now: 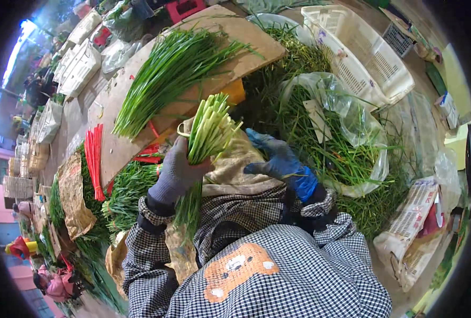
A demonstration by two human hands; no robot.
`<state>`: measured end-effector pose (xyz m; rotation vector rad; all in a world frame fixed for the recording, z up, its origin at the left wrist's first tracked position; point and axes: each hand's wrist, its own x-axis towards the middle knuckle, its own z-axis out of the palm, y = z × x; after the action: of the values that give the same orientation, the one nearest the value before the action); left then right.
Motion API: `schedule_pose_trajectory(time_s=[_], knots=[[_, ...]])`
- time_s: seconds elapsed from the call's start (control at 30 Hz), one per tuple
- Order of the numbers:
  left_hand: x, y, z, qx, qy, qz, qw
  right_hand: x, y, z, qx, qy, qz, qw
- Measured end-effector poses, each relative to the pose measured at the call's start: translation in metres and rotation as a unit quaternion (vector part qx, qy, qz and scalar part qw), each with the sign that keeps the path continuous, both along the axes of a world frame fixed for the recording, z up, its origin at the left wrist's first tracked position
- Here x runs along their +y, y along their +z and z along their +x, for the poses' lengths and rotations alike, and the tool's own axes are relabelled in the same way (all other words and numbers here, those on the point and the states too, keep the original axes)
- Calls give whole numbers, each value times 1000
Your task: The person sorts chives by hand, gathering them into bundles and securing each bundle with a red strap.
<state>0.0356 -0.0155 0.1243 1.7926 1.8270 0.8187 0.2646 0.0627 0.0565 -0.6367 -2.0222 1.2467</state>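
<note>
A bunch of green chives [210,130] is gripped in my left hand [176,172], which wears a grey-purple glove. Its pale cut ends point up and away, while the leaves hang down toward my lap. To the right of the bunch, my right hand [282,161] in a blue glove is apart from it, thumb and fingers spread with nothing between them. Beyond my left hand, a large loose pile of chives [166,77] lies on a wooden board [246,40]. Red strips [94,161] lie by the board's left edge.
Tied green bundles [132,193] sit left of my left arm. At right, a clear plastic bag [347,111] lies among heaped loose leaves [347,164]. A white plastic crate [360,50] stands beyond it, with another crate [410,217] at lower right. Brown paper [75,196] lies far left.
</note>
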Motion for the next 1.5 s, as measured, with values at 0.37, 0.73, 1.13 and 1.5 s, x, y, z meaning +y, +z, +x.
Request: schedule_pose_trajectory(time_s=[0.37, 0.73, 1.13, 1.5], knots=[[6, 6, 57, 141, 88, -88, 982, 20, 34, -76, 191, -22, -202, 960], [-35, 16, 73, 157, -77, 150, 973, 77, 123, 81, 470, -319, -121, 814], [61, -2, 202, -599, -260, -322, 686, 86, 157, 125, 390, -319, 130, 854], [143, 4, 131, -891, -153, -112, 412, 41, 127, 122, 529, -142, -3, 836]])
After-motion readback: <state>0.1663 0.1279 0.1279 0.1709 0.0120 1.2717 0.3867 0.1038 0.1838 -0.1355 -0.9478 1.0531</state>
